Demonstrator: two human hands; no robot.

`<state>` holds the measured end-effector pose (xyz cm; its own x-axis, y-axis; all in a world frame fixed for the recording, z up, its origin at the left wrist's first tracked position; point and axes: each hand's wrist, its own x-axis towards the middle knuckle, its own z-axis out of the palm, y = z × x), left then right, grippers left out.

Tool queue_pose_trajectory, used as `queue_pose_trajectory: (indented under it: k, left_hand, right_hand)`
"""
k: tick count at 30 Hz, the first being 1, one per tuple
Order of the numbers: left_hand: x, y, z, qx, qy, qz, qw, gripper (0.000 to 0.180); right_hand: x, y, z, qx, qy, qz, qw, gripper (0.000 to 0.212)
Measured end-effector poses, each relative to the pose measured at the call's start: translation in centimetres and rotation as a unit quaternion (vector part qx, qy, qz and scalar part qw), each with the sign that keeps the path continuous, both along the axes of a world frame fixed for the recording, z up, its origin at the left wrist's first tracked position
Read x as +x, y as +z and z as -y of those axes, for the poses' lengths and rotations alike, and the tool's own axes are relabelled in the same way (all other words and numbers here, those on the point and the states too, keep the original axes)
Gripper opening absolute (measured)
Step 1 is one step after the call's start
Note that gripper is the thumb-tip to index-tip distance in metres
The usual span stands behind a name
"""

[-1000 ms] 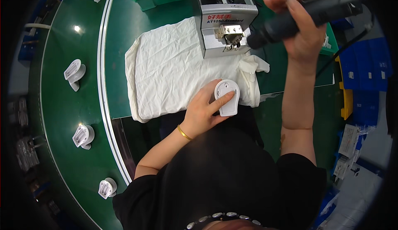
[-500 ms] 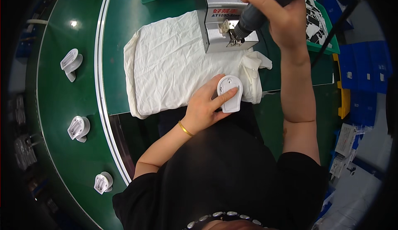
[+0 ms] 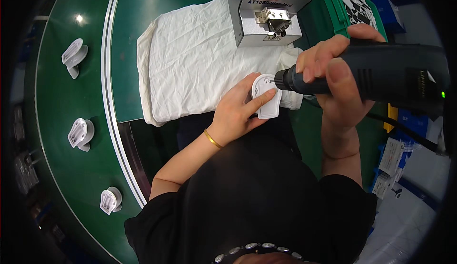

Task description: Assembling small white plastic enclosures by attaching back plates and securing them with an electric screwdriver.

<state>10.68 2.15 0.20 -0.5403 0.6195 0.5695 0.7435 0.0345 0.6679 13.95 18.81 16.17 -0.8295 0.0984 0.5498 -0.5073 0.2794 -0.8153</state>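
My left hand (image 3: 240,103) is closed round a white plastic housing (image 3: 270,108) with a rounded top, at the front edge of the white cloth (image 3: 190,64). Its thumb lies across the housing's recessed face. My right hand (image 3: 340,76) grips a black electric screwdriver (image 3: 390,71), held almost level, its nose pointing left. The bit's tip meets the upper part of the housing's recess; whether a screw sits there is too small to tell. Behind the cloth stands a grey screw feeder (image 3: 269,19) with a metal pick-up mouth.
On the green belt (image 3: 52,169) at left stand several white housings, among them a far one (image 3: 74,54), a middle one (image 3: 81,133) and a near one (image 3: 111,200). A green bin (image 3: 335,7) of black and white pieces is at back right. The screwdriver's cable (image 3: 404,133) hangs at right.
My right hand has brought the screwdriver down from the feeder's mouth to the housing, turning it level. My left hand keeps its hold. The belt's housings appear slightly shifted with the view.
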Motion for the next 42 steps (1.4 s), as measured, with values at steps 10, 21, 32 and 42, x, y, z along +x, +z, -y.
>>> queue_pose_trajectory:
  k: [10,21,32,42]
  left_hand:
    - [-0.3,-0.8,0.1,0.023,-0.004,-0.007,1.000,0.066]
    - [-0.3,-1.9,0.3,0.010,0.002,-0.013,1.000,0.065]
    - [-0.4,-1.3,3.3,0.066,0.003,0.113,0.991,0.076]
    - [-5.5,1.8,8.0,0.428,-0.145,0.626,0.636,0.059]
  right_hand:
    - [-0.1,-1.3,0.8,0.015,0.007,0.002,1.000,0.045]
    - [-0.3,-2.5,2.5,0.003,0.005,0.024,1.000,0.039]
    - [-3.3,-1.8,-8.1,-0.222,-0.146,0.056,0.962,0.022]
    - [-11.4,-15.2,-22.6,0.049,-0.290,0.330,0.897,0.041]
